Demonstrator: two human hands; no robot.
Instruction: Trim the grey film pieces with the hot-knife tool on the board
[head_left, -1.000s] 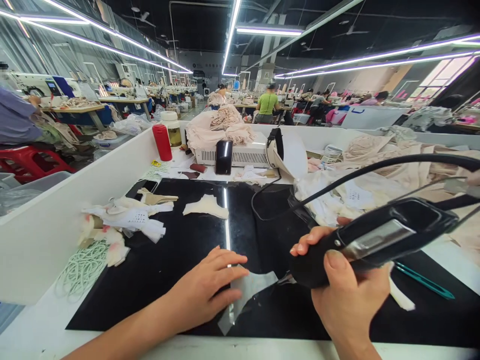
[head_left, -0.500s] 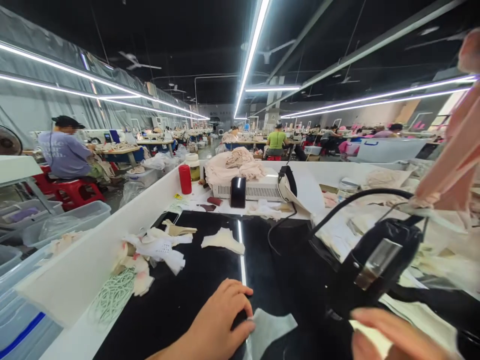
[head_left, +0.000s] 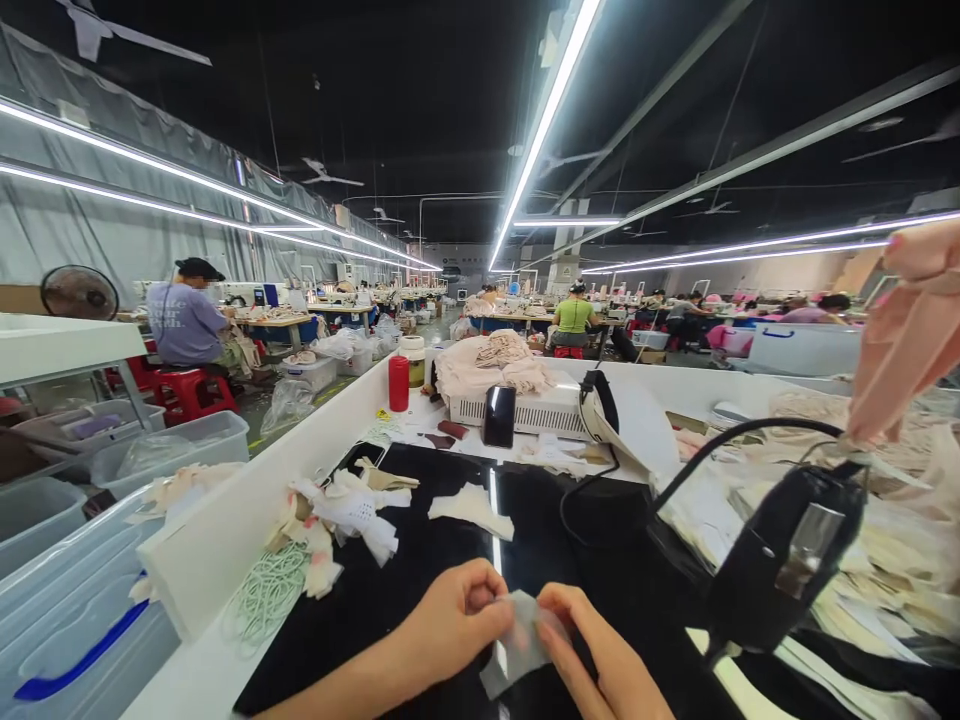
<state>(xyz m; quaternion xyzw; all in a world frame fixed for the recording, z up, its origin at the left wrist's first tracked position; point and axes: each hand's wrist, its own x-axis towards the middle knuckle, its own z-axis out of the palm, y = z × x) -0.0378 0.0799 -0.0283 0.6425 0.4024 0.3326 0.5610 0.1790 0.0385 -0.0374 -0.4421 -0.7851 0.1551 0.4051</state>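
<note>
A thin, pale, see-through piece of fabric (head_left: 511,668) is stretched between my two hands, low over the black work surface (head_left: 360,630). My left hand (head_left: 461,615) pinches its left edge between thumb and curled fingers. From the right, my right hand (head_left: 596,650) grips the upper right part of it with thumb and fingertips. Beyond the hands lies a cream fabric cutout (head_left: 472,510), flat on the black top. A black handheld device with a metal plate (head_left: 787,560) hangs to the right of my right hand, apart from it.
White and beige scraps (head_left: 360,505) and a tangle of pale green cord (head_left: 270,590) lie on the left. A phone (head_left: 499,415) leans against a white box (head_left: 465,410) bearing pink fabric. Fabric piles (head_left: 892,540) fill the right side. Co-workers sit beyond the white side wall (head_left: 285,470).
My right hand has come from beside the black device to the fabric piece and now grips it. The piece is raised and partly covered by my fingers. The camera view has shifted.
</note>
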